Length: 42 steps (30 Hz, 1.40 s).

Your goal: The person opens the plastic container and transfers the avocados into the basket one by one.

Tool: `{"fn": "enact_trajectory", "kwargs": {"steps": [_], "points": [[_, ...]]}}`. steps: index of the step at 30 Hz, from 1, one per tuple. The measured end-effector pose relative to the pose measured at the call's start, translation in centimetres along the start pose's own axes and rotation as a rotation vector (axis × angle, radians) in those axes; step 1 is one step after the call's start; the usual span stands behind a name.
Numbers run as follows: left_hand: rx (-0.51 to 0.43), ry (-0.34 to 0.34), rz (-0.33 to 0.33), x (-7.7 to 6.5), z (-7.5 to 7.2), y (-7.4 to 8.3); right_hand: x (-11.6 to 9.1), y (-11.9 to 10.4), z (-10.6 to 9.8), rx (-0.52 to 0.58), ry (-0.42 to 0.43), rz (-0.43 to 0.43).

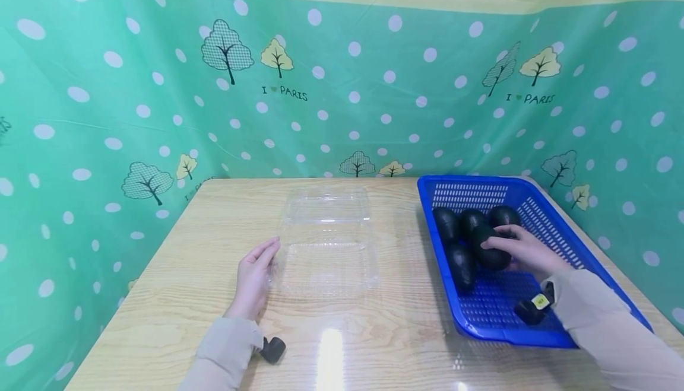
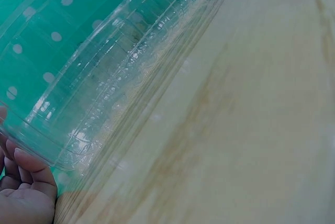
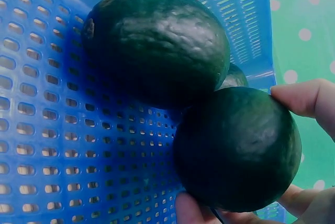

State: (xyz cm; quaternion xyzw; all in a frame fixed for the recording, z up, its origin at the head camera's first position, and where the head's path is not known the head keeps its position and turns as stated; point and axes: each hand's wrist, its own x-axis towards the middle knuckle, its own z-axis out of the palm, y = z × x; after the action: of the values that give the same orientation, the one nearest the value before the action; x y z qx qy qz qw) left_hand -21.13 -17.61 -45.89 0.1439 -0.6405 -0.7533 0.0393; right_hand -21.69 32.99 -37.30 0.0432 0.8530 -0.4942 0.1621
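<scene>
My right hand [image 1: 528,251] grips a dark green avocado [image 1: 491,253] inside the blue basket [image 1: 454,314]. Thumb and fingers lie round its sides in the right wrist view, where another avocado [image 3: 157,46] rests beside it on the basket's slotted floor. Several more avocados [image 1: 461,267] sit at the basket's left and back. On the table's middle stands a clear plastic clamshell container [image 1: 327,221], its lid folded open toward the back. My left hand [image 1: 253,281] pinches the container's left rim between thumb and fingers, as the left wrist view shows.
The light wood-grain table [image 1: 176,296] ends at a green dotted cloth [image 1: 331,112] hanging behind and at the sides. The basket's raised rim stands at the table's right. Each wrist bears a small black camera [image 1: 274,349].
</scene>
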Motion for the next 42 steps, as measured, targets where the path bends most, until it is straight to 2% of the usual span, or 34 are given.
{"fn": "enact_trajectory", "kwargs": {"steps": [22, 31, 42], "points": [[0.009, 0.002, -0.001, 0.01, 0.1, 0.16, -0.16, 0.18, 0.07, -0.053, -0.009, -0.006], [0.036, -0.015, 0.002, -0.24, 0.07, 0.34, -0.16, 0.23, 0.11, -0.059, -0.032, -0.013], [0.031, -0.004, 0.02, -0.15, 0.13, 0.26, 0.01, 0.61, -0.12, -0.103, -0.053, -0.009]]}}
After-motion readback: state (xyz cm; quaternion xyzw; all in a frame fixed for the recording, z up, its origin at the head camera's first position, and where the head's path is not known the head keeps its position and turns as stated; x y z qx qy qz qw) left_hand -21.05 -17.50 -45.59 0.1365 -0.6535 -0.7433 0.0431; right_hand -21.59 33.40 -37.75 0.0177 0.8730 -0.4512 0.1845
